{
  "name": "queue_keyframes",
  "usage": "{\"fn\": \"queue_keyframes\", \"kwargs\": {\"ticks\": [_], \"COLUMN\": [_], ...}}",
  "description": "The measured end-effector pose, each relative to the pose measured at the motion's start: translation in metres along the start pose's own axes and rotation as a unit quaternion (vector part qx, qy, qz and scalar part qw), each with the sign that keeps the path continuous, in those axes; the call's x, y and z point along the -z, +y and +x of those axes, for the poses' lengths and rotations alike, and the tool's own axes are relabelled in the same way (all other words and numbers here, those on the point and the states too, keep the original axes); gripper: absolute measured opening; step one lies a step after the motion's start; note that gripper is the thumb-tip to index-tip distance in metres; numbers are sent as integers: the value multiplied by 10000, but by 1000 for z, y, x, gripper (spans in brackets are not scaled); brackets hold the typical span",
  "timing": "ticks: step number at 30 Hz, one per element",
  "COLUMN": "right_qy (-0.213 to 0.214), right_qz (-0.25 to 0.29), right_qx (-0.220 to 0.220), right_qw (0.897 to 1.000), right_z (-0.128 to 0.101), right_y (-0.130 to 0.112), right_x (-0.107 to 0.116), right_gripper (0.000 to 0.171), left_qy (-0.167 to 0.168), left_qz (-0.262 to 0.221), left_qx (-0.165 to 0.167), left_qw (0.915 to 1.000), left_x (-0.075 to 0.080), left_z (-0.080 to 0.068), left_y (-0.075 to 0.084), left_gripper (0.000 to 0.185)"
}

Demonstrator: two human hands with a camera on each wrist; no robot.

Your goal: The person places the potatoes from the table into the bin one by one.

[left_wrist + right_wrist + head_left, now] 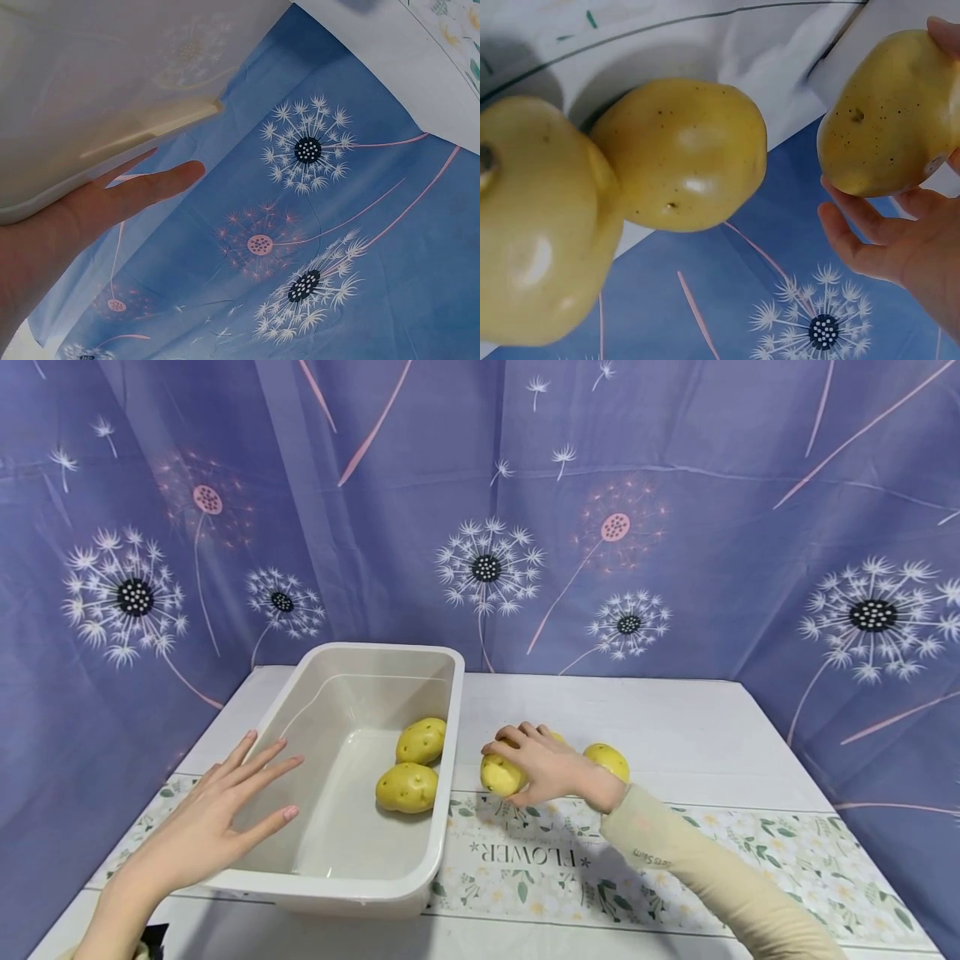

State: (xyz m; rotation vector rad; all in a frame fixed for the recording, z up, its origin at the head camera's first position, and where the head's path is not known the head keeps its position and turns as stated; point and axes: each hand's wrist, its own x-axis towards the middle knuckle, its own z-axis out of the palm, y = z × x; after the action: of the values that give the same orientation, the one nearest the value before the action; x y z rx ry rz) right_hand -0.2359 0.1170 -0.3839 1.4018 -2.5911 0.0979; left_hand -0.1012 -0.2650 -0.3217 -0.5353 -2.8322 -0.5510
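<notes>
A white plastic bin point(442, 760) stands on the table with two yellow potatoes inside, one point(421, 741) behind the other point(407, 787). Just right of the bin, my right hand point(525, 766) grips a potato point(499, 774) from above; in the right wrist view its fingers point(866, 236) curl under that potato point(889, 112). Two more potatoes point(682, 154) point(540, 225) lie close together beside it, and one of these point(609, 760) shows behind my wrist in the head view. My left hand point(225, 810) lies flat with straight fingers point(142, 187) against the bin's left wall point(97, 75).
The white table point(675, 718) has a floral runner point(525, 860) across its front. A blue dandelion curtain point(675, 527) hangs close behind and along both sides. Bare tabletop stretches to the right of the potatoes.
</notes>
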Motion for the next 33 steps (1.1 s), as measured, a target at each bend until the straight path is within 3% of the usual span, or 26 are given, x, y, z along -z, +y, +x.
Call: {"fn": "queue_keyframes", "kwargs": {"ticks": [33], "right_qy": [48], "right_qz": [-119], "right_qx": [-66], "right_qw": [9999], "right_z": [-2], "right_y": [8], "right_x": [32], "right_gripper": [66], "left_qy": [-79], "left_qz": [61], "left_qx": [35], "left_qw": [9999], "left_x": [1], "left_z": [0], "left_y": [0], "left_gripper": [53]}}
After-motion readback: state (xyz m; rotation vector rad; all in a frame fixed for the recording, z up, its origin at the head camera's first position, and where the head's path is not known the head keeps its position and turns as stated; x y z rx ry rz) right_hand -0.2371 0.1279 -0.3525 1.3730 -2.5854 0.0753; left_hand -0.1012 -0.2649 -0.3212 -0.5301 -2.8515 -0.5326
